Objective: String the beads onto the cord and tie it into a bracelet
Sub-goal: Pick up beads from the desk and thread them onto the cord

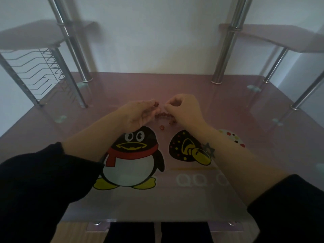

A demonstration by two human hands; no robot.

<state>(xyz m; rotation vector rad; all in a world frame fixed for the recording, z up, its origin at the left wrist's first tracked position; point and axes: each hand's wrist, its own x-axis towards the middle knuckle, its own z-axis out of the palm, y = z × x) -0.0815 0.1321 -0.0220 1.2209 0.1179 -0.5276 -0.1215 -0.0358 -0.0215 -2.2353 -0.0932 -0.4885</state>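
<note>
Over the pink glass table [175,199], we hold a strand [164,115] of small dark-red beads sagging in a short arc between our hands. Our left hand [138,114] pinches one beaded end, our right hand [184,109] pinches the other; the cord itself is too fine to see. One loose bead [161,127] lies just below, beside the penguin print [131,158].

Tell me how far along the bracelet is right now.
Mostly strung: a curved row of red beads already hangs between the hands. The left hand pinches a bead at one end, the right hand holds the other. One loose bead lies on the table. No knot shows yet.
</note>
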